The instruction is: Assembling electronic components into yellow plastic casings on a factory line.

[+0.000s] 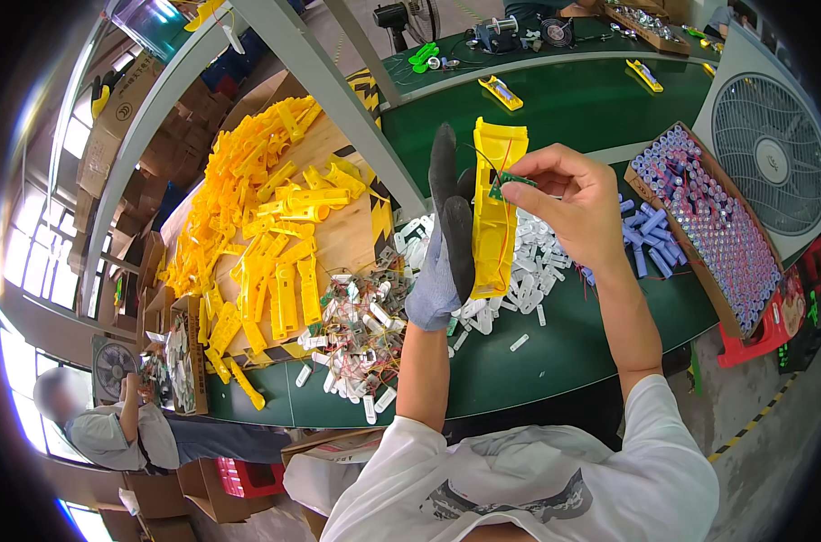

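Yellow shell [498, 208] clasped upright in our gloved left hand [442, 262] above the green bench [555, 352], we pinch a small board [511, 183] with our right hand [568, 203], apparently seating it, which calls for careful alignment.

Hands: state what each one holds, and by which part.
Left hand, gloved, grips the yellow plastic housing along its left side. Right hand pinches a small green circuit board by its edge.
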A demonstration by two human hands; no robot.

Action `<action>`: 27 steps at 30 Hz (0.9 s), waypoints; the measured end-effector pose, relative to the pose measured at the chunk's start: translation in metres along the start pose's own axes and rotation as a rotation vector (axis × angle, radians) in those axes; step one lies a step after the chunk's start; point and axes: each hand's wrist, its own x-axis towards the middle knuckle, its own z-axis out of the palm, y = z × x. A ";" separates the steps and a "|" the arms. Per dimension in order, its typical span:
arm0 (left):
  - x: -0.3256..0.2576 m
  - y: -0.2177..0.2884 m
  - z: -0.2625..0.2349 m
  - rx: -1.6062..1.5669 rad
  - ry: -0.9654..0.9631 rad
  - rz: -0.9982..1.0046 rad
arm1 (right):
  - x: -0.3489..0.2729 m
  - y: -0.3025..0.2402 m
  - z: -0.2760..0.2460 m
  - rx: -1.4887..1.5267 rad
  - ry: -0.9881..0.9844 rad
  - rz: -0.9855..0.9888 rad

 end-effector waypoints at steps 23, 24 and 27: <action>0.010 -0.002 0.012 0.489 0.108 0.118 | 0.003 0.006 0.001 -0.240 0.048 -0.286; 0.011 -0.003 0.014 0.459 0.163 0.142 | 0.004 0.006 0.004 -0.131 0.112 -0.256; 0.013 -0.005 0.016 0.285 0.260 0.134 | 0.002 0.005 -0.003 -0.095 0.152 -0.237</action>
